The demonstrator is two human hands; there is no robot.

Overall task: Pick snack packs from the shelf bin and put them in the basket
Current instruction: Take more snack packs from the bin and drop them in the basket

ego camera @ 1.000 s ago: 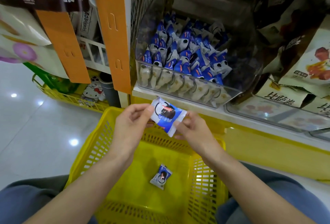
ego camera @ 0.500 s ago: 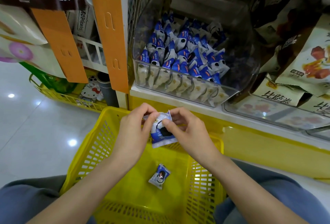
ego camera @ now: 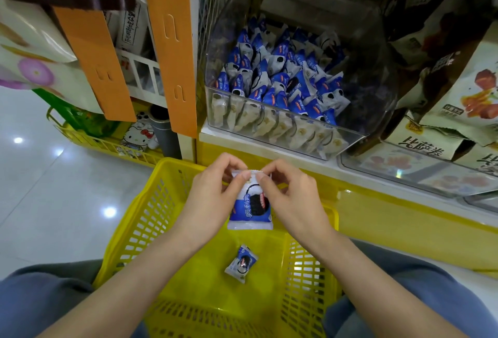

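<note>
A blue-and-white snack pack [ego camera: 250, 209] hangs upright over the yellow basket [ego camera: 134, 219]. My left hand [ego camera: 213, 200] and my right hand [ego camera: 291, 200] both pinch its top edge with thumb and fingers. A second snack pack [ego camera: 241, 262] lies on the basket floor below. The clear shelf bin [ego camera: 363, 95] above holds several more of the same packs [ego camera: 280, 78].
Orange shelf uprights [ego camera: 172, 49] stand left of the bin. Larger snack bags [ego camera: 463, 95] fill the shelf at the right. Another yellow basket [ego camera: 107, 143] with goods sits on the glossy floor at the left. My knees flank the basket.
The pack has turned from lying tilted between my hands to hanging upright. Both hands have come together at its top edge and dropped slightly toward the basket.
</note>
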